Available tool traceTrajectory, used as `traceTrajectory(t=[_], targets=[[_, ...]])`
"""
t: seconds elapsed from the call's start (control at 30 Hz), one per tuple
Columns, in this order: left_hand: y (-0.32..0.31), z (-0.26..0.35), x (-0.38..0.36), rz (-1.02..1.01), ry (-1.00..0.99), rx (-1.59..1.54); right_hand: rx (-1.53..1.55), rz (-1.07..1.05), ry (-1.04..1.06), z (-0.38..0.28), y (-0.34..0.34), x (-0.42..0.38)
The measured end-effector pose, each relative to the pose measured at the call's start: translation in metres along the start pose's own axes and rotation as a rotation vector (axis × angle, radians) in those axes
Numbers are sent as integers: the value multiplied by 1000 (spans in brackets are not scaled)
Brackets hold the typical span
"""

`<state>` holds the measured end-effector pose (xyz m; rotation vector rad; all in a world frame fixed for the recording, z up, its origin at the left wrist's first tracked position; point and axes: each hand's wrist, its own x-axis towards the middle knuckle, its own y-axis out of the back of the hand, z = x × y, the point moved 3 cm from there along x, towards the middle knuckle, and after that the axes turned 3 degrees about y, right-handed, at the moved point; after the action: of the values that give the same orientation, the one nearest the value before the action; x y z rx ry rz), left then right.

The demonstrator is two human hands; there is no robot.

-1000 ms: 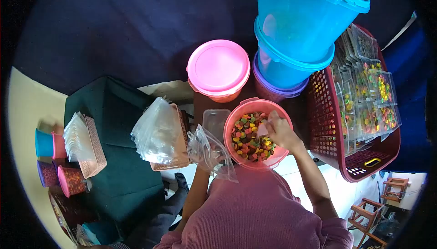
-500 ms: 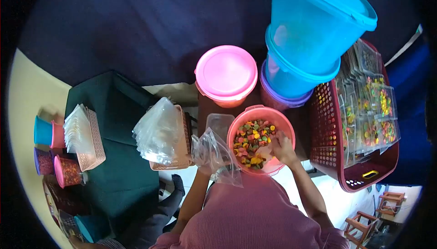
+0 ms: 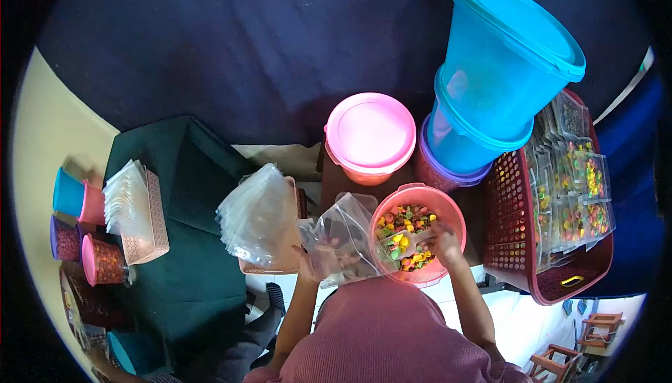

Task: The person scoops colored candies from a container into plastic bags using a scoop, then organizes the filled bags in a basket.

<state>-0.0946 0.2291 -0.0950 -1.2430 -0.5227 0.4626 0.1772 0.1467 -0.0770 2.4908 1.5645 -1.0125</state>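
Observation:
A pink bucket [image 3: 458,229] in front of me holds many small red, yellow, green and orange pieces [image 3: 409,214]. My right hand [image 3: 446,244] is closed round the handle of a pale scoop [image 3: 423,236], which carries several yellow and green pieces above the heap. In my left hand [image 3: 305,263] is a clear plastic bag [image 3: 344,237]. Its mouth stands apart and faces the scoop, whose front end is at the bag's edge. Some fingers of my left hand are hidden behind the plastic.
A pink-lidded tub [image 3: 371,131] and stacked blue tubs [image 3: 500,68] stand behind the bucket. To the right, a maroon basket [image 3: 505,222] holds filled bags. Left are a basket of flat clear bags [image 3: 255,215] and a dark green cloth-covered surface [image 3: 196,243]. Another person's leg [image 3: 262,323] shows lower left.
My right hand has lifted the scoop with pieces out of the heap, toward the bag. The bag in my left hand has spread wider and come to the bucket's rim. The whole view has shifted slightly.

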Motion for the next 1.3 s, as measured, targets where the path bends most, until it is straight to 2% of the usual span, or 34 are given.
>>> traceTrajectory(t=[0.17, 0.23, 0.3, 0.37, 0.57, 0.63, 0.73, 0.87, 0.97, 1.03, 1.3], targets=[[-11, 22, -4, -48, 11, 9, 145, 123, 83, -12, 1, -6], [-23, 29, -2, -24, 106, -14, 245, 179, 130, -19, 6, -9], [-30, 33, 0, -29, 127, -2, 197, 188, 195, -30, 5, -14], [-30, 36, 1, -37, 155, 9, 332, 250, 324, -43, 2, -22], [-18, 36, 6, -53, 294, 19, 393, 323, 390, -69, -14, -47], [-16, 33, 8, -25, 332, -2, 366, 270, 405, -71, -17, -51], [-22, 35, 13, -66, 377, 77, 369, 301, 408, -71, -24, -57], [-17, 32, 18, -125, 399, 3, 331, 336, 400, -68, -32, -63], [-15, 32, 17, -100, 395, -31, 265, 337, 404, -66, -36, -68], [-10, 32, 17, 2, 429, -53, 229, 337, 413, -65, -37, -70], [-17, 31, 18, 8, 421, 49, 101, 351, 413, -65, -44, -69]])
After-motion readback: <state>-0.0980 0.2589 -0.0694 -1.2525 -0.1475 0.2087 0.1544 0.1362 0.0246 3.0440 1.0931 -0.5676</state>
